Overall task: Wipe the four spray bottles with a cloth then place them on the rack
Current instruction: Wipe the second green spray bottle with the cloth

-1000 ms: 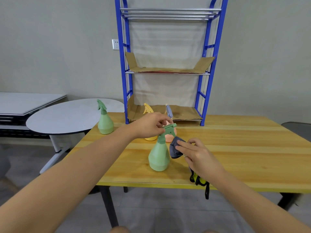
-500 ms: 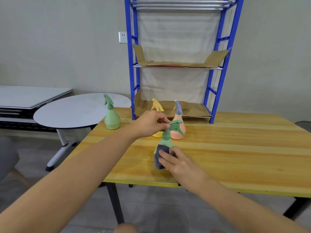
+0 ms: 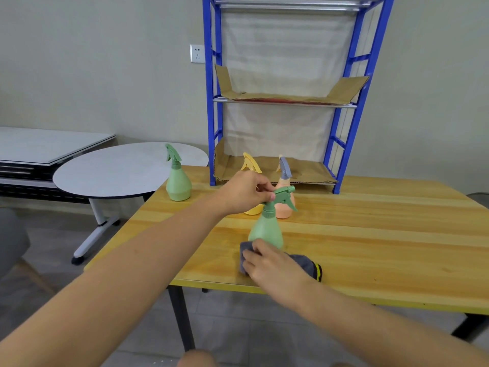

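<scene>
A green spray bottle stands near the front of the wooden table. My left hand pinches its green trigger head from the left. My right hand presses a grey cloth against the base of that bottle. A yellow bottle and an orange bottle with a grey head stand behind it, partly hidden by my left hand. Another green bottle stands at the table's far left corner. The blue rack rises at the back, its shelves lined with cardboard.
A round white side table stands left of the wooden table, with a low white bench behind it. A wall socket sits left of the rack. A grey chair edge shows at far left.
My right hand with the cloth has slid down from the bottle's neck to its base near the tabletop. My left hand has kept hold of the trigger head. The camera view shifted left.
</scene>
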Motion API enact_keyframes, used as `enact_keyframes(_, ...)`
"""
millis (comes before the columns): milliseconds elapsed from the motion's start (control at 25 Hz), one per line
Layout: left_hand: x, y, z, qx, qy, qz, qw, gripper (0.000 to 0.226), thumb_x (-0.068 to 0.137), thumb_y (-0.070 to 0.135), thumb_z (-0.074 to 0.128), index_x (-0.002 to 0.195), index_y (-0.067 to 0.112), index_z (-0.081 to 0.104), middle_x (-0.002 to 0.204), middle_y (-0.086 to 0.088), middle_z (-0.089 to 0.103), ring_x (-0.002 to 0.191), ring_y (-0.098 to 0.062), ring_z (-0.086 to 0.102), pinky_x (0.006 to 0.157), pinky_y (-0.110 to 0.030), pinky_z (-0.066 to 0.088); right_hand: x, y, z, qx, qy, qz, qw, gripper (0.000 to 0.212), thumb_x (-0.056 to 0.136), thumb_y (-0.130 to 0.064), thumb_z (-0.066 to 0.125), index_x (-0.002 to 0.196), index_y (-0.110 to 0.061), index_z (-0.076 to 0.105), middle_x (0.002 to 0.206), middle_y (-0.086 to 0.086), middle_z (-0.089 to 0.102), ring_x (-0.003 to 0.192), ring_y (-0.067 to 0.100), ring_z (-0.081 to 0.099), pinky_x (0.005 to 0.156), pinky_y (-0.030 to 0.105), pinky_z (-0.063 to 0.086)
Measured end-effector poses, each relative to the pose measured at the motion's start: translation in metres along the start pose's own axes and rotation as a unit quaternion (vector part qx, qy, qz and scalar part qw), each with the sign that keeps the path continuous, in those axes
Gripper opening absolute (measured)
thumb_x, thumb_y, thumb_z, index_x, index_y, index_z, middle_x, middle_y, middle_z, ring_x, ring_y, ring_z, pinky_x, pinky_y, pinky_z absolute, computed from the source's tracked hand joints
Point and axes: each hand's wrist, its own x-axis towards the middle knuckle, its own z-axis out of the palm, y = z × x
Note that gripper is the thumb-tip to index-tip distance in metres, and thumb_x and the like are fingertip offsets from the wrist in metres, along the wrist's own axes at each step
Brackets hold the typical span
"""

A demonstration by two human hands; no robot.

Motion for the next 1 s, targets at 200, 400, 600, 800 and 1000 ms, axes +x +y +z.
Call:
enact_keyframes(200, 0.002, -0.004, 0.001, -0.012, 0.003, 0.002, 1.000, 0.016, 0.094, 0.023, 0.074, 0.107, 0.016, 0.079, 0.091, 0.009, 0.073, 0.089, -0.008, 0.067, 0.076, -0.018, 0.051, 0.006, 0.020, -0.040, -0.136, 0.071, 0.098, 0.983, 0.028, 0.085, -0.004, 0.037, 0.095, -0.004, 0.064, 0.098, 0.010, 0.057, 0.091, 0.030, 0.050, 0.079, 0.038, 0.045)
enact_keyframes(400, 0.004, -0.007, 0.000, -0.028, -0.009, 0.001, 1.000, 0.015, 0.094, 0.023, 0.073, 0.107, 0.018, 0.079, 0.091, 0.012, 0.073, 0.090, -0.008, 0.068, 0.079, -0.025, 0.054, -0.010, 0.008, -0.018, -0.049, -0.008, 0.036, 0.998, 0.024, 0.092, -0.005, 0.048, 0.110, -0.002, 0.065, 0.111, 0.017, 0.056, 0.100, 0.033, 0.044, 0.084, 0.047, 0.043)
enact_keyframes(600, 0.007, -0.011, 0.000, -0.025, -0.008, 0.007, 1.000, 0.015, 0.094, 0.024, 0.074, 0.107, 0.020, 0.079, 0.086, 0.020, 0.067, 0.080, 0.001, 0.060, 0.072, -0.017, 0.043, -0.018, 0.046, -0.039, -0.079, 0.153, 0.058, 0.983, 0.037, 0.083, -0.008, 0.050, 0.117, -0.006, 0.065, 0.121, 0.007, 0.056, 0.107, 0.028, 0.054, 0.091, 0.036, 0.045)
enact_keyframes(800, 0.009, -0.016, 0.000, -0.036, -0.016, 0.005, 0.999, 0.017, 0.094, 0.023, 0.074, 0.109, 0.020, 0.078, 0.088, 0.019, 0.068, 0.079, 0.005, 0.061, 0.071, -0.013, 0.044, -0.037, 0.048, -0.023, 0.011, 0.035, -0.130, 0.991, 0.026, 0.099, -0.016, 0.039, 0.105, -0.016, 0.065, 0.111, -0.002, 0.061, 0.098, 0.021, 0.051, 0.084, 0.029, 0.046)
enact_keyframes(1000, 0.012, -0.020, 0.000, -0.030, -0.012, 0.010, 0.999, 0.015, 0.093, 0.022, 0.074, 0.107, 0.020, 0.079, 0.081, 0.020, 0.067, 0.071, 0.011, 0.058, 0.065, -0.007, 0.039, -0.044, 0.079, -0.026, -0.001, 0.185, -0.004, 0.983, 0.032, 0.098, -0.005, 0.051, 0.128, -0.009, 0.063, 0.137, 0.004, 0.055, 0.127, 0.020, 0.042, 0.103, 0.027, 0.043)
